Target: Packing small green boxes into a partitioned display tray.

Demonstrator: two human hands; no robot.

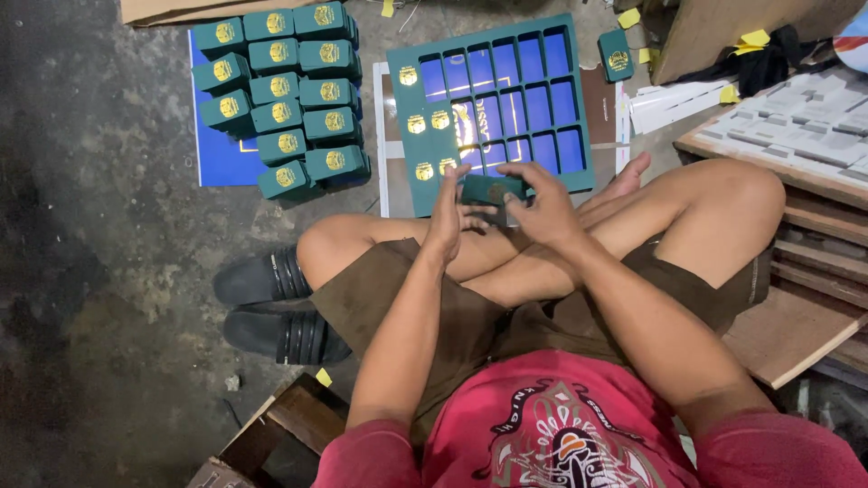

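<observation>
Held as it is between both hands, card (491,190): long axis left-right, frame centre.
Left hand (449,220): grip closed on left end.
Right hand (542,208): grip closed on right end.
Sheet (425,86): just above.

The small boxes (282,95) at upper left look like matt green card with shiny gold foil emblems — so does the die-cut sheet (493,104) at upper centre. The floor (99,271) is rough, stained concrete. Black sandals (276,307) look rubbery, faintly glossy — boards (796,334) at right are bare wood.
</observation>
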